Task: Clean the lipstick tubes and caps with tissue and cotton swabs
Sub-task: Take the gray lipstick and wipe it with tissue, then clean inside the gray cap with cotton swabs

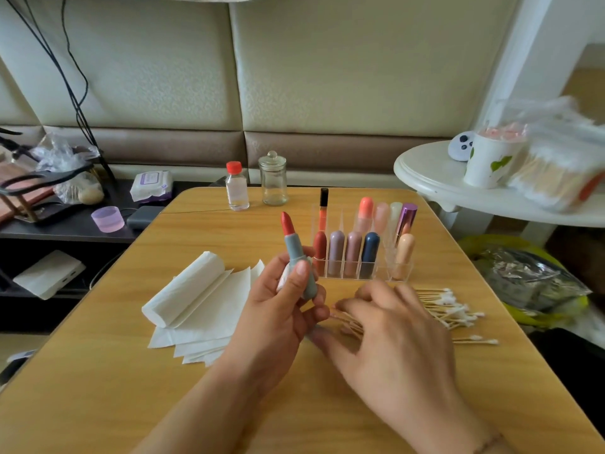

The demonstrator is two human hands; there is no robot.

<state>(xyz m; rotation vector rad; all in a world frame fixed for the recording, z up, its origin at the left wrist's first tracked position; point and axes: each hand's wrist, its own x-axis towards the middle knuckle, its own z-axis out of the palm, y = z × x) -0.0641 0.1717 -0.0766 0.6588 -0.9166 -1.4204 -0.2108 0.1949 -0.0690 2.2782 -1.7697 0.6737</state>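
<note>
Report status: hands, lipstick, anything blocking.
Left hand grips uncapped grey lipstick upright, tissue wad behind it. Right hand on cotton swab pile, grip unclear. Nothing blocking.

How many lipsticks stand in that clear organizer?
10 that I can see: five in the front row of the clear organizer, from red lipstick to peach lipstick, five behind, including the tall gloss. More may be hidden.

Left hand (278, 309) raised, fingers curled (gripping); right hand (389, 326) lowered, blurred.
</note>
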